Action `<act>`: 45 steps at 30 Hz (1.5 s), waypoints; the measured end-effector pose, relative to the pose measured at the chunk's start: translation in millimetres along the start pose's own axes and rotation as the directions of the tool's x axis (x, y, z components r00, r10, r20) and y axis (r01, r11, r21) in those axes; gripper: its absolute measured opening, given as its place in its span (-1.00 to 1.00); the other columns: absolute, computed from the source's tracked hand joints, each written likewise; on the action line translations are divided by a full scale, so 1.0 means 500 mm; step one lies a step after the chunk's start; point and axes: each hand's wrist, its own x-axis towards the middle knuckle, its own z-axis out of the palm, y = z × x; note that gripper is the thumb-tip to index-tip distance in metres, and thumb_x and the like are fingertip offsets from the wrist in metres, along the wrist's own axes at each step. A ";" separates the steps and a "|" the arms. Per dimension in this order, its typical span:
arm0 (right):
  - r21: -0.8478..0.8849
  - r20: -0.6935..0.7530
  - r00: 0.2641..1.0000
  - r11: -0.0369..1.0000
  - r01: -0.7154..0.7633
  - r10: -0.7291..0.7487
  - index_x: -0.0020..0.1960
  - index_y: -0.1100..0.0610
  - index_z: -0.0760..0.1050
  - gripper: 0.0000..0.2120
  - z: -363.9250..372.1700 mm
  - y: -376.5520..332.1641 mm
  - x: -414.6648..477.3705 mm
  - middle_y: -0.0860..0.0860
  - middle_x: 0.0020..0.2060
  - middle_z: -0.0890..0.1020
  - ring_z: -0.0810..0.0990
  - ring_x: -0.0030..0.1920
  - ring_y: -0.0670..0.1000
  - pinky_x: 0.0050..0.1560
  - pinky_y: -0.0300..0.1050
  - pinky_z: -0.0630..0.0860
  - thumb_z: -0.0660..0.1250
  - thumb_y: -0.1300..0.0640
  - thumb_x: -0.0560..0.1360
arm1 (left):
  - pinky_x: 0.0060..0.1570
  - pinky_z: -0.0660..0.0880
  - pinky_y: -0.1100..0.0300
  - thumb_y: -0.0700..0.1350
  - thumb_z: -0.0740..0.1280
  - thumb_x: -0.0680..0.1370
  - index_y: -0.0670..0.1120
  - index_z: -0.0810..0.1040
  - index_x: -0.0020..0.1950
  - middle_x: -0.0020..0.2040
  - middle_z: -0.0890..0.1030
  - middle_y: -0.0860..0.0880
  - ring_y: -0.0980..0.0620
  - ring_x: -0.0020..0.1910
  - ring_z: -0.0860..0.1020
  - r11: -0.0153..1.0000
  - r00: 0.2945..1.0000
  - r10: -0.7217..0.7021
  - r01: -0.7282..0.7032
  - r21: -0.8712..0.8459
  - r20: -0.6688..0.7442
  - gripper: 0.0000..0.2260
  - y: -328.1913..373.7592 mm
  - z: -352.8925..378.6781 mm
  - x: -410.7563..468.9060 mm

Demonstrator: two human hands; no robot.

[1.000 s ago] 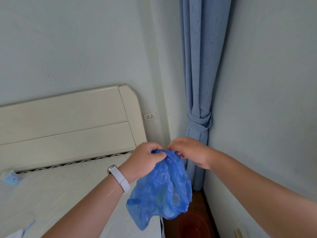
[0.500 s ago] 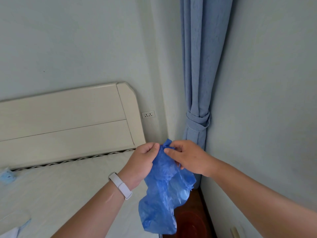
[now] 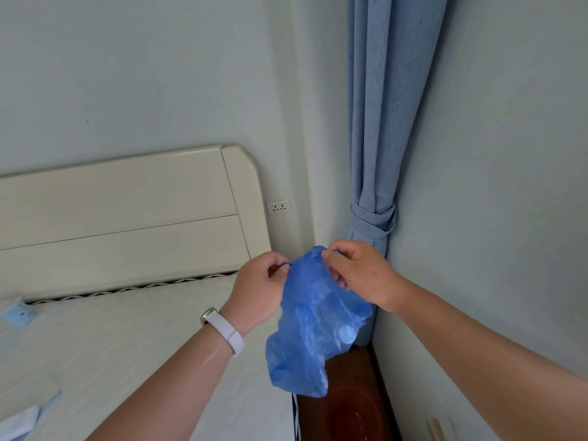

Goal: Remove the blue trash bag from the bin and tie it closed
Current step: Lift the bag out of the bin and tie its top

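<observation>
Nearest to the camera, two bare forearms reach forward from the bottom of the view, and the left one wears a white wristband [image 3: 226, 333]. The left hand [image 3: 259, 289] has its grip pinched on a thin twisted strip at the top edge of the blue trash bag [image 3: 313, 323]. The right hand [image 3: 361, 275] pinches the other side of the top edge between thumb and fingers, just beside the left hand, with only the gathered plastic between them. The bag hangs free in the air below both hands; it is crumpled and partly see-through, and something round and pale shows inside, but I cannot tell what it is. Under the bag, on the dark wooden floor [image 3: 353, 370], stands a red bin [image 3: 351, 415] without any bag in it. To the left is a bed [image 3: 105, 354] with a white sheet, and a small light blue packet [image 3: 17, 313] lies on it near the cream headboard [image 3: 127, 218]. Behind, a wall socket [image 3: 278, 206] sits beside the headboard, and a blue curtain [image 3: 385, 122], tied in the middle, hangs in the corner.
</observation>
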 end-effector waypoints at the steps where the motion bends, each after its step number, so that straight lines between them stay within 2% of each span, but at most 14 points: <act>1: 0.024 -0.024 0.999 0.999 -0.024 0.024 -0.20 0.37 0.46 -0.72 -0.007 0.001 0.002 0.06 -0.45 0.49 0.41 -0.49 -0.10 -0.43 -0.27 0.39 0.26 0.15 0.56 | -0.43 0.33 0.44 -0.28 0.26 0.55 -0.17 0.58 -0.18 -0.36 0.53 0.03 0.24 -0.45 0.43 1.000 1.000 -0.005 0.005 0.026 -0.016 -0.85 -0.008 -0.004 0.003; 5: 0.035 -0.094 0.992 0.996 -0.080 0.083 -0.32 0.29 0.46 -0.72 -0.031 0.017 0.006 0.06 -0.50 0.44 0.34 -0.49 -0.04 -0.44 -0.19 0.30 0.25 0.18 0.52 | -0.40 0.34 0.40 -0.26 0.23 0.56 -0.08 0.52 -0.21 -0.28 0.60 -0.03 0.04 -0.33 0.52 0.994 0.998 -0.044 0.047 0.094 -0.033 -0.81 -0.047 -0.016 0.006; 10: 0.050 -0.155 0.971 0.983 -0.175 0.181 -0.38 0.15 0.44 -0.74 -0.049 0.064 0.004 0.04 -0.52 0.42 0.31 -0.51 -0.04 -0.45 -0.16 0.26 0.23 0.19 0.48 | -0.36 0.33 0.22 -0.25 0.21 0.57 -0.05 0.49 -0.22 -0.25 0.60 -0.06 0.04 -0.33 0.48 0.983 0.993 -0.107 0.112 0.145 -0.041 -0.79 -0.088 -0.022 0.006; 13: 0.063 -0.195 0.949 0.969 -0.240 0.248 -0.39 0.15 0.45 -0.76 -0.055 0.097 0.000 0.07 -0.51 0.41 0.31 -0.48 -0.01 -0.43 -0.13 0.25 0.24 0.19 0.46 | -0.38 0.33 0.20 -0.25 0.22 0.57 -0.02 0.47 -0.26 -0.25 0.60 -0.11 0.00 -0.33 0.46 0.972 0.989 -0.141 0.148 0.182 -0.050 -0.76 -0.122 -0.028 0.005; 17: 0.065 -0.285 0.904 0.948 -0.313 0.318 -0.45 0.09 0.38 -0.73 -0.064 0.140 -0.004 0.06 -0.53 0.36 0.28 -0.44 0.02 -0.40 -0.10 0.20 0.25 0.17 0.43 | -0.39 0.28 0.25 -0.27 0.22 0.56 0.01 0.44 -0.28 -0.31 0.53 -0.03 0.04 -0.34 0.43 0.948 0.982 -0.177 0.188 0.259 -0.063 -0.73 -0.156 -0.043 -0.002; 19: 0.027 -0.343 0.882 0.942 -0.333 0.322 -0.42 0.11 0.39 -0.76 -0.070 0.155 -0.006 0.07 -0.51 0.35 0.28 -0.43 0.03 -0.39 -0.10 0.20 0.24 0.17 0.42 | -0.41 0.26 0.25 -0.27 0.22 0.57 0.02 0.44 -0.28 -0.34 0.50 -0.01 0.06 -0.36 0.42 0.938 0.977 -0.201 0.213 0.273 -0.072 -0.73 -0.169 -0.048 -0.003; 22: -0.103 -0.359 0.902 0.950 -0.295 0.242 -0.36 0.22 0.37 -0.78 -0.074 0.149 -0.008 0.12 -0.45 0.34 0.29 -0.41 0.03 -0.38 -0.09 0.22 0.23 0.18 0.45 | -0.41 0.27 0.20 -0.25 0.18 0.58 0.00 0.42 -0.26 -0.33 0.49 -0.02 0.01 -0.35 0.42 0.931 0.969 -0.239 0.248 0.268 -0.068 -0.74 -0.170 -0.048 0.003; 24: -0.163 -0.336 0.928 0.961 -0.224 0.159 -0.35 0.24 0.34 -0.76 -0.076 0.134 -0.008 0.11 -0.45 0.33 0.28 -0.41 0.01 -0.39 -0.10 0.23 0.23 0.19 0.46 | -0.40 0.29 0.17 -0.22 0.14 0.61 -0.03 0.43 -0.21 -0.29 0.51 -0.06 -0.01 -0.34 0.43 0.949 0.966 -0.250 0.259 0.178 -0.069 -0.77 -0.154 -0.044 0.010; 27: -0.274 -0.230 0.972 0.955 -0.115 0.051 -0.34 0.25 0.36 -0.74 -0.075 0.101 -0.006 0.03 -0.48 0.36 0.27 -0.45 -0.05 -0.38 -0.13 0.26 0.27 0.17 0.48 | -0.33 0.34 0.19 -0.16 0.12 0.64 -0.11 0.46 -0.08 -0.18 0.54 -0.06 0.10 -0.29 0.48 0.976 0.975 -0.219 0.218 -0.025 -0.046 -0.83 -0.107 -0.029 0.013; 30: -0.414 -0.111 0.992 0.910 0.010 -0.061 -0.33 0.24 0.36 -0.72 -0.056 0.060 0.002 0.01 -0.49 0.37 0.24 -0.46 -0.10 -0.38 -0.16 0.26 0.31 0.12 0.48 | -0.23 0.38 0.20 -0.09 0.16 0.63 -0.07 0.47 -0.11 -0.09 0.62 -0.03 0.08 -0.12 0.57 0.978 0.987 -0.162 0.158 -0.137 -0.020 -0.83 -0.060 -0.005 0.023; 33: -0.423 -0.023 0.988 0.897 0.128 -0.152 -0.33 0.22 0.37 -0.72 -0.028 0.018 0.009 -0.01 -0.49 0.37 0.27 -0.46 -0.09 -0.40 -0.22 0.24 0.31 0.13 0.50 | -0.28 0.44 0.33 -0.11 0.21 0.62 -0.07 0.50 -0.14 -0.13 0.63 -0.03 0.08 -0.15 0.59 0.937 0.988 -0.152 0.148 -0.316 0.013 -0.84 -0.013 0.019 0.036; 36: -0.333 0.008 0.984 0.928 0.169 -0.176 -0.25 0.25 0.47 -0.76 -0.003 -0.012 0.018 -0.01 -0.47 0.41 0.28 -0.46 -0.11 -0.39 -0.22 0.27 0.32 0.12 0.51 | -0.28 0.47 0.33 -0.13 0.26 0.60 -0.12 0.55 -0.13 -0.19 0.60 -0.07 0.06 -0.20 0.55 0.900 0.990 -0.143 0.133 -0.415 0.007 -0.85 0.021 0.040 0.043; 39: -0.167 0.009 0.989 0.975 0.148 -0.149 -0.22 0.28 0.49 -0.76 0.012 -0.030 0.030 0.05 -0.44 0.50 0.36 -0.42 -0.07 -0.34 -0.15 0.35 0.33 0.12 0.52 | -0.08 0.56 0.16 -0.14 0.29 0.59 -0.17 0.62 -0.06 -0.15 0.67 -0.16 -0.06 -0.16 0.61 0.855 0.993 -0.120 0.101 -0.508 -0.003 -0.85 0.034 0.050 0.039; 45: 0.025 0.013 0.995 0.995 0.099 -0.100 -0.15 0.31 0.54 -0.79 0.016 -0.045 0.036 0.09 -0.36 0.60 0.54 -0.35 -0.05 -0.17 -0.03 0.56 0.32 0.16 0.55 | 0.08 0.55 0.12 -0.25 0.35 0.54 -0.18 0.61 0.09 -0.02 0.70 -0.17 -0.08 0.00 0.66 0.866 0.998 0.037 -0.012 -0.500 0.041 -0.85 0.020 0.040 0.015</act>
